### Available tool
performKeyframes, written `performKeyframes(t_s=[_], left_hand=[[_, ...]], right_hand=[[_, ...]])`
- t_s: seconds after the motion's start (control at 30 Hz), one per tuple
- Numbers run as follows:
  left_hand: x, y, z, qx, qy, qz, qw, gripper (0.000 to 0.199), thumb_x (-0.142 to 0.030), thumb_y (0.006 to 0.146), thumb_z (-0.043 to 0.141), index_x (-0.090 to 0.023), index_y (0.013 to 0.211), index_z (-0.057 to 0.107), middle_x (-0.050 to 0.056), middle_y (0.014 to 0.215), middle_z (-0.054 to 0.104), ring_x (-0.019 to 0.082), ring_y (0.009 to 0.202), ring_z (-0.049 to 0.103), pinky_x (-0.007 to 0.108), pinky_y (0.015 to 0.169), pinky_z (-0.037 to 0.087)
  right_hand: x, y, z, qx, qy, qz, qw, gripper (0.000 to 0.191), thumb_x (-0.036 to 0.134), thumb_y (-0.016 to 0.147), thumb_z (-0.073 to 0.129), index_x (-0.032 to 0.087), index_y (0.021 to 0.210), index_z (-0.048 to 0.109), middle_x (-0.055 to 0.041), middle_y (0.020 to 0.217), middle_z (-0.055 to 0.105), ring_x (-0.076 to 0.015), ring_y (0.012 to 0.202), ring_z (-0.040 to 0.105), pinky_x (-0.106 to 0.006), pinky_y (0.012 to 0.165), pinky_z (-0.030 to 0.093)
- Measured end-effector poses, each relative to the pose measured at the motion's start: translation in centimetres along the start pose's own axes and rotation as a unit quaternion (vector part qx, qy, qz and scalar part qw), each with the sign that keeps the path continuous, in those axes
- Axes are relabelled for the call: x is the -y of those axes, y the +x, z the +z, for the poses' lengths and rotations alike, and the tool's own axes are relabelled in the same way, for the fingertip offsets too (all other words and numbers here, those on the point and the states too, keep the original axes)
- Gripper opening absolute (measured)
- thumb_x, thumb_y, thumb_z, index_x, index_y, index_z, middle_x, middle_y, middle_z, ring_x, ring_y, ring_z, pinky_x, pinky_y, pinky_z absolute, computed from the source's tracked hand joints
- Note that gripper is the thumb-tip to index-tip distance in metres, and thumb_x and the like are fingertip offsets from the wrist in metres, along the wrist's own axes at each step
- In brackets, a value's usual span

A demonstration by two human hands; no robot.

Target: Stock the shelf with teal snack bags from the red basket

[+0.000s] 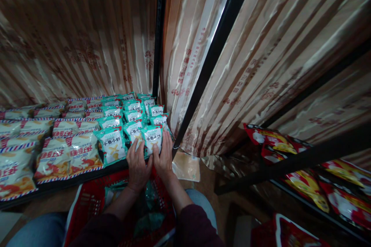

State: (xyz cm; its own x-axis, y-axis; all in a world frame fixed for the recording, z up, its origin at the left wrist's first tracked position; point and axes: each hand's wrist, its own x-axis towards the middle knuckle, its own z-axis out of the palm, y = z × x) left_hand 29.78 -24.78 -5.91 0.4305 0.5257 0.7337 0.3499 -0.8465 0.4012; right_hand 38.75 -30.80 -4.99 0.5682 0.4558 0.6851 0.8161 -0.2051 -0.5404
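Both hands rest at the front of a shelf row of teal and white snack bags. My left hand [138, 165] lies against the lower left side of the front right bag [153, 138], partly over the neighbouring bag [133, 131]. On the other side, my right hand [164, 158] presses along that front bag's right edge, fingers extended. The bag stands upright between the two hands. Left of them, another teal bag [112, 145] fronts its own row. Below my forearms, a red basket [87, 200] holds more teal bags [150, 220].
White and orange snack bags [84, 148] fill the shelf on the left. Dark metal posts [203, 73] stand before pleated curtains [246, 58]. Red and yellow bags [304, 185] lie on a right-hand shelf, above another red basket [295, 231]. A flat packet [187, 166] lies on the floor.
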Motion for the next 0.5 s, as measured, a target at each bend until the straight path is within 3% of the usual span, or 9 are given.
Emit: performKeyframes(t_s=[0.27, 0.5], left_hand=[[0.2, 0.7, 0.5, -0.011, 0.028, 0.046, 0.998, 0.054, -0.032, 0.084, 0.052, -0.009, 0.132, 0.042, 0.019, 0.124, 0.057, 0.028, 0.128, 0.041, 0.049, 0.107, 0.027], [0.5, 0.9, 0.9, 0.013, 0.053, 0.058, 0.997, 0.039, -0.028, 0.091, 0.042, -0.011, 0.124, 0.051, 0.015, 0.119, 0.061, 0.026, 0.124, 0.045, 0.049, 0.108, 0.024]], right_hand=[[-0.2, 0.6, 0.2, -0.016, 0.001, -0.012, 1.0, 0.054, 0.03, 0.095, 0.036, 0.014, 0.144, 0.022, -0.0161, 0.145, 0.036, -0.0244, 0.139, 0.024, -0.051, 0.108, 0.034], [2.5, -1.9, 0.1, -0.029, -0.055, 0.024, 0.998, 0.049, 0.021, 0.094, 0.037, 0.01, 0.14, 0.029, -0.0188, 0.147, 0.032, -0.0255, 0.14, 0.019, -0.053, 0.107, 0.03]])
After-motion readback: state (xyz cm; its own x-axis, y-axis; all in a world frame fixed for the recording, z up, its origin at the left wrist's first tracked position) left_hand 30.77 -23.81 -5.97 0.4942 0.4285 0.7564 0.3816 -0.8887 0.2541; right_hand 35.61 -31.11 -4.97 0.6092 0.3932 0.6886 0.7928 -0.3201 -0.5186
